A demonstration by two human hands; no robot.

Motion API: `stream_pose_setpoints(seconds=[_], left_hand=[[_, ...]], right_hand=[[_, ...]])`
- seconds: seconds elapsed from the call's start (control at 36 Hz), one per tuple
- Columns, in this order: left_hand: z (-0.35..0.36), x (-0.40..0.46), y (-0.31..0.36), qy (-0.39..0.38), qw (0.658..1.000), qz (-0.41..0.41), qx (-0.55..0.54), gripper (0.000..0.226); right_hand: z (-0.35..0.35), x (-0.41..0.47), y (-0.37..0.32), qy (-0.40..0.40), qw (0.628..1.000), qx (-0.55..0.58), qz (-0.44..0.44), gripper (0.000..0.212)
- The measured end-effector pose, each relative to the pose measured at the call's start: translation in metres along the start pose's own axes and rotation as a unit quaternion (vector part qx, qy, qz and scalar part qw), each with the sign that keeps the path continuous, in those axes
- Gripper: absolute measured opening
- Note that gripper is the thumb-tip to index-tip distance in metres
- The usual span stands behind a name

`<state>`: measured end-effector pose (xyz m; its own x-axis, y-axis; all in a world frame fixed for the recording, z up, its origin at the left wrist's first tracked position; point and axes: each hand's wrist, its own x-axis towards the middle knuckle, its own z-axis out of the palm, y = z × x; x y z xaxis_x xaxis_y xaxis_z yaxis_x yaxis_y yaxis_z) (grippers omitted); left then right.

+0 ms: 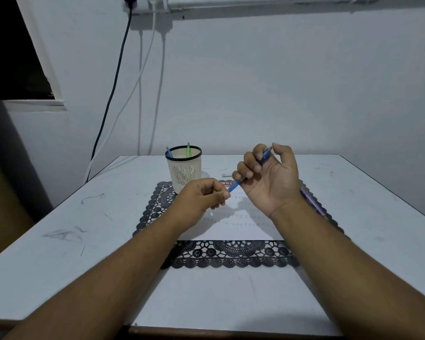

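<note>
**Blue pen [236, 184] held over paper [231, 229]**

Pen's slim, translucent, slanting in the air w/ tip down-left. R hand [270, 177], palm up, curls its fingers round the barrel. L hand [199, 197], fingers curled, pinches thumb + forefinger right at the tip; can't tell if they grip it.

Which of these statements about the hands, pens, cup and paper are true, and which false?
1. The right hand holds a blue pen. True.
2. The cup lies on its side. False: it stands upright.
3. A green pen stands in the cup. True.
4. The paper lies under the mat. False: it lies on the mat.
5. The left hand rests flat on the paper. False: its fingertips pinch at the blue pen's tip.
</note>
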<state>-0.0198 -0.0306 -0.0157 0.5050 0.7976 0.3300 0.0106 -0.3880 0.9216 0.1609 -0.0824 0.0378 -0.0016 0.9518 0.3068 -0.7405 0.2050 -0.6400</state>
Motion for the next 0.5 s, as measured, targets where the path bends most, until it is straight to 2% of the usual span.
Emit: stream_pose_setpoints(seconds=[0.17, 0.25, 0.5], left_hand=[[-0.0029, 0.0028, -0.0029, 0.056, 0.998, -0.008, 0.024, 0.014], [-0.0018, 0.0023, -0.0036, 0.047, 0.999, -0.01, 0.023, 0.012], [0.0003, 0.0012, -0.0021, 0.023, 0.999, -0.009, 0.026, 0.017]], right_hand=[[0.0006, 0.0006, 0.0055, 0.057, 0.998, 0.034, 0.009, 0.041], [0.0016, -0.0009, 0.0076, 0.054, 0.997, 0.06, 0.005, 0.032], [0.0033, -0.0019, 0.0066, 0.029, 0.999, 0.035, -0.016, 0.027]])
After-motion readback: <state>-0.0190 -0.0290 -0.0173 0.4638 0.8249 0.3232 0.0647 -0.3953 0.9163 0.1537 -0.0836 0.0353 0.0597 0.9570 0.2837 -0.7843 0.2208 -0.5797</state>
